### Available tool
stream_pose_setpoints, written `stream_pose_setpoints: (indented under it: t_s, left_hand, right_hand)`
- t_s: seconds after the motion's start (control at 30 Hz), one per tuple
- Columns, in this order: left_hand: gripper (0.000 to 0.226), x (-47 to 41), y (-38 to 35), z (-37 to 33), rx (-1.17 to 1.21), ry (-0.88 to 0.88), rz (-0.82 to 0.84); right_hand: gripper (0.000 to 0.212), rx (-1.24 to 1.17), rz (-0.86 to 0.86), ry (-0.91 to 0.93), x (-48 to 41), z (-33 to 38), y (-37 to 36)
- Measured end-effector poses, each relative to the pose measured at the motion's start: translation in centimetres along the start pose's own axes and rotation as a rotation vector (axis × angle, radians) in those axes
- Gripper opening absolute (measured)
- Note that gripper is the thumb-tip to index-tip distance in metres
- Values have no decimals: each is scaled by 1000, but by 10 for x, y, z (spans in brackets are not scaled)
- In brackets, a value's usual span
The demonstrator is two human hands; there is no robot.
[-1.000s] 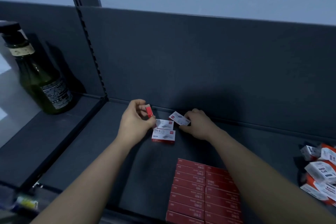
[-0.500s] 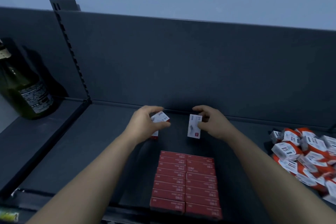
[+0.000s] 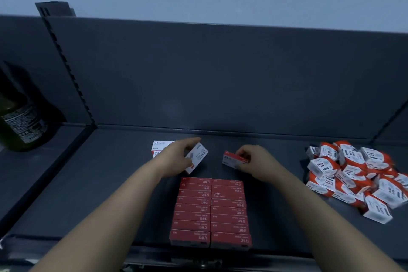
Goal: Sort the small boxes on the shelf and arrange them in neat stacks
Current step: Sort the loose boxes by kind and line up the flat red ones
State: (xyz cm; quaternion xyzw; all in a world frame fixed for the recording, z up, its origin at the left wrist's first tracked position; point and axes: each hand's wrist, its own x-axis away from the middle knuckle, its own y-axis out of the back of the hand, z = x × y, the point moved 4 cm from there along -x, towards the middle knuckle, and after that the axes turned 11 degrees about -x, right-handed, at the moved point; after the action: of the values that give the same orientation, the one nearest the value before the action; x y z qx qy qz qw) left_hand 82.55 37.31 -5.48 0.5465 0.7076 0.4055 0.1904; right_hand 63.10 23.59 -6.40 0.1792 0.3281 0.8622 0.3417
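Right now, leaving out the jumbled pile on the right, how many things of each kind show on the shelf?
Red boxes, top layer of the grid: 16
Stacked white boxes, partly behind the left hand: 2
Held white boxes, one in the left hand and one in the right hand: 2
Bottle: 1
Total: 21

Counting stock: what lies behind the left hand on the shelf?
Behind the left hand: two stacked white boxes, partly showing. Their right portions are covered by the hand.
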Motion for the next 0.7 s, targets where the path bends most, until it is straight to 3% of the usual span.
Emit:
stream_pose_setpoints:
  t_s: [0.1,0.37,0.47,0.6,0.7]
  left_hand:
    - [70,2,0,-1,21,-11,-13]
    - [17,3,6,-6,111,-1,-227]
    - [21,4,3,-1,69,23,-192]
    - [50,7,3,-2,-45,-9,-64]
    - [37,8,5,-4,-81,-22,-68]
  right_hand:
    - [17,-2,-7,-3,3,-3,3]
    - [19,-64,5,27,8,0,3]
    - [21,-66,14,27,10,1,3]
    - [21,-68,18,30,14,3,4]
    - [21,-67,7,20,15,6,6]
